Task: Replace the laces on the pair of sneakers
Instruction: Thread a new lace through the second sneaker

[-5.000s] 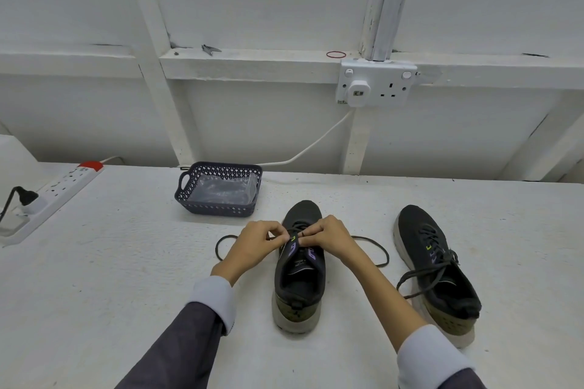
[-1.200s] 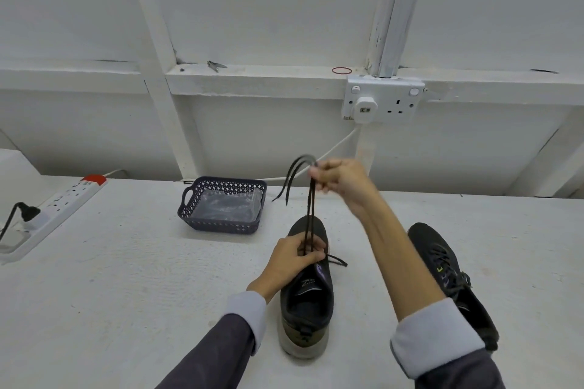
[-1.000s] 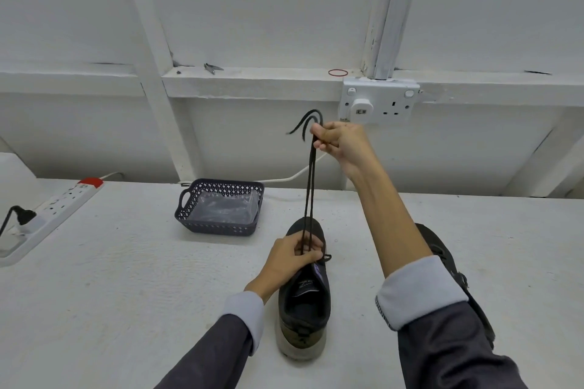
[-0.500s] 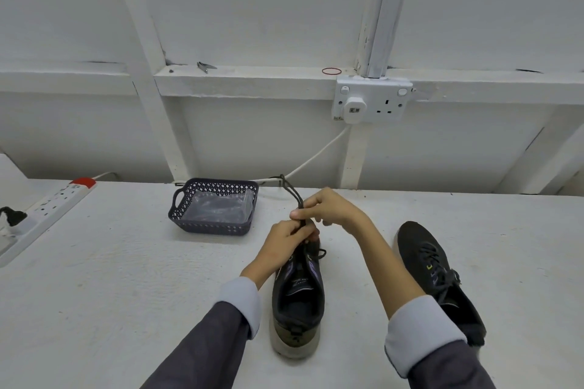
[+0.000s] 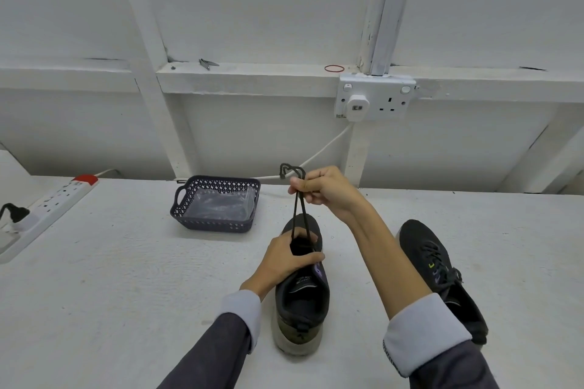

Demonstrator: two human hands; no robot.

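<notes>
The right hand [image 5: 325, 191], raised on an upslanted forearm, pinched both strands of the lace [image 5: 297, 215]. Below it the left hand [image 5: 286, 257] gripped the sneaker [image 5: 301, 309] at its throat; the second sneaker [image 5: 442, 275] lay beyond the right forearm

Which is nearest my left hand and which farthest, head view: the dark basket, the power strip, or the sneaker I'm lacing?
1. The sneaker being laced: the left hand grips its upper, centre of the table.
2. The basket: behind the hand, to the left.
3. The power strip: far left edge, clearly farthest.
</notes>
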